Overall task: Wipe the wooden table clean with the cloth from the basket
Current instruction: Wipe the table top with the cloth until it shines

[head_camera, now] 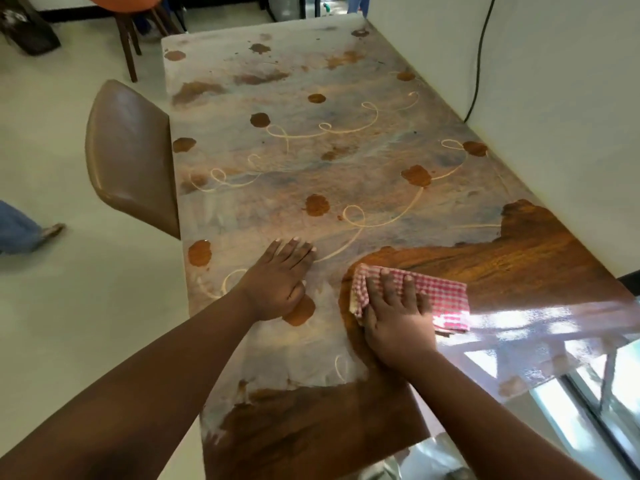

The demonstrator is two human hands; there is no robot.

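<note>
Right hand [398, 317], fingers spread, is pressing a red-checked cloth [440, 299] at lower right; left hand [277, 278], flat and empty, is risking smearing the dusty wooden table [311, 161].

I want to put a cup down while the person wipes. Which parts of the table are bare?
The wooden table holds no objects. Free: the wiped brown patch right of the cloth toward the wall, and the dusty stretch beyond both hands. Crowded: the near middle, where the left hand lies flat and the right hand presses the cloth.
</note>
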